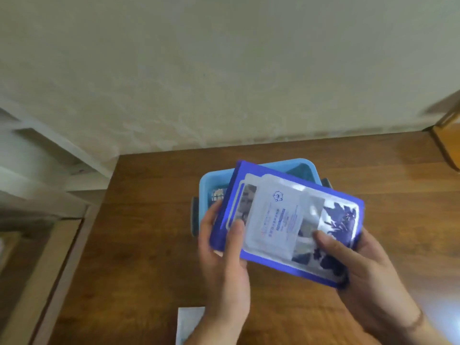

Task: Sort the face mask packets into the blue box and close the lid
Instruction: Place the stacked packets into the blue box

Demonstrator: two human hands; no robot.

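Head view: left hand [225, 247] and right hand [358, 265] pinch the stack of face mask packets [286, 225] at opposite ends, above the open blue box [206, 185]. Packets appear light, floppy, slick; end grips suit.

A brown wooden desk [139, 245] stands against a pale, rough-looking wall [224, 70]. To the left of the desk runs a light wooden frame [49, 270], with white ledges [37, 155] stepping up behind it. At the far right edge, beside the desk's back corner, an orange-brown wooden piece [448, 143] shows, too blurred to identify.
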